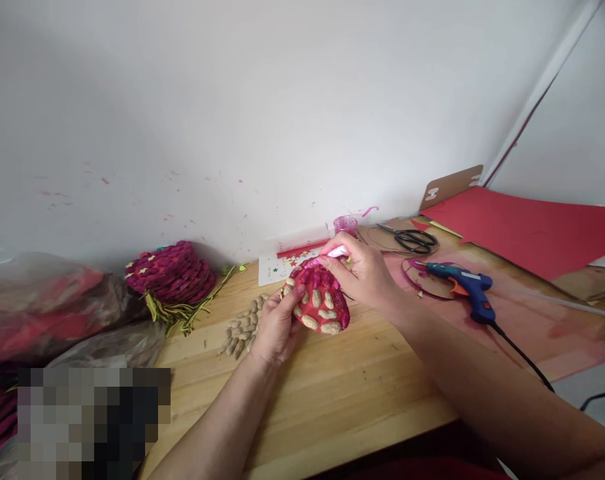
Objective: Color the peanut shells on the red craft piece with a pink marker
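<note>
My left hand [277, 323] grips the edge of a red piece covered with peanuts [316, 300], its thumb on the front. Peanuts along the top and right side of the piece are coloured magenta, while those in the middle and at the bottom are bare tan. Closed around a white-handled tool, probably a brush [337, 251], my right hand [360, 270] works at the upper edge of the piece. The tool's tip is hidden by my fingers. Behind my hands stands a small clear cup of pink paint [345, 225].
Loose peanuts [240, 330] lie left of my hands. Further left sit a stack of magenta peanut pieces [175, 273] and plastic bags [47, 300]. Black-handled scissors [415, 241], a blue glue gun [475, 290] with its cord, and red paper [527, 227] are at the right.
</note>
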A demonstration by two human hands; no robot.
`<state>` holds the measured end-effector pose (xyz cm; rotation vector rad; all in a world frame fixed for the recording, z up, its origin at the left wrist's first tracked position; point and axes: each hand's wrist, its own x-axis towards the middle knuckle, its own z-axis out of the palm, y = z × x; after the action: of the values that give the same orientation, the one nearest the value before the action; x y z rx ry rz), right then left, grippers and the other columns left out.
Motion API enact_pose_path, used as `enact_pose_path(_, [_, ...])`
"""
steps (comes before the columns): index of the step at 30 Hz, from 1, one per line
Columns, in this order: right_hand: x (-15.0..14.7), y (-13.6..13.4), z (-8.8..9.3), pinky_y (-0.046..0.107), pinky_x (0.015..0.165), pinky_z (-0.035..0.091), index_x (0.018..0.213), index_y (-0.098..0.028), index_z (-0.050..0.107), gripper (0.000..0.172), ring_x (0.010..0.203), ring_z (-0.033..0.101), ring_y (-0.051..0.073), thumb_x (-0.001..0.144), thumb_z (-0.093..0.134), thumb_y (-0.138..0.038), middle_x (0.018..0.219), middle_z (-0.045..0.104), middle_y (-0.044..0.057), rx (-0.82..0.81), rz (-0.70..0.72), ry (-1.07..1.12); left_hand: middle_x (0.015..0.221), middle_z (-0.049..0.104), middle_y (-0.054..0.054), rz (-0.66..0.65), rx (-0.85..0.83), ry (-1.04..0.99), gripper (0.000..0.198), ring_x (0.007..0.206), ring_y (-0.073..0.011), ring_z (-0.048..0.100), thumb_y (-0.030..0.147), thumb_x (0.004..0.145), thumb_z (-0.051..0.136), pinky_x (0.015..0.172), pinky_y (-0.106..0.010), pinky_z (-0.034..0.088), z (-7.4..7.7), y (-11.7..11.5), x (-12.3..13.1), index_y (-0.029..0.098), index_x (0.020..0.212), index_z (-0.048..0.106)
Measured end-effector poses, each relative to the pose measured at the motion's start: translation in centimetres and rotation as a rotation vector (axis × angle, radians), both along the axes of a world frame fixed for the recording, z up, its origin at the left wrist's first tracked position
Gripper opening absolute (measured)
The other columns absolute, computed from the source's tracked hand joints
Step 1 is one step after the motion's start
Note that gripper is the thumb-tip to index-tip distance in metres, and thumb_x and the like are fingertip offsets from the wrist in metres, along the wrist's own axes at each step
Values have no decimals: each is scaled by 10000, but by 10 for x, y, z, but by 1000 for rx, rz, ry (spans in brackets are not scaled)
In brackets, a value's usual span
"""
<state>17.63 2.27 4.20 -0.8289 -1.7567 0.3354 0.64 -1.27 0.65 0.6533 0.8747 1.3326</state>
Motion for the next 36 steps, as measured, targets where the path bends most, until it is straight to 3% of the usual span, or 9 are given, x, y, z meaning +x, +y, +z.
enact_pose_path(10, [-2,-1,-1,267,740,518,915,-230,656,53,797,703,145,957,679,-205,869,760,2,60,4,-10,428,410,98,5,0,33,513,367,-9,258,396,480,1027,349,-162,172,-1,0,-1,160,571,580])
enact_pose_path(23, [1,1,0,252,693,517,915,-233,664,46,739,697,137,954,687,-231,830,759,-9,26,53,-15,449,401,95,-1,-10,55,487,364,-9,224,392,525,994,347,-178,104,-4,0,0,175,596,564])
enact_pose_path(36, [3,5,-3,250,654,500,924,-239,667,35,720,689,134,954,682,-249,839,761,-10,-1,-4,3,451,375,105,-17,-1,49,538,378,-5,212,405,528,998,350,-163,112,-7,0,-1,177,583,514])
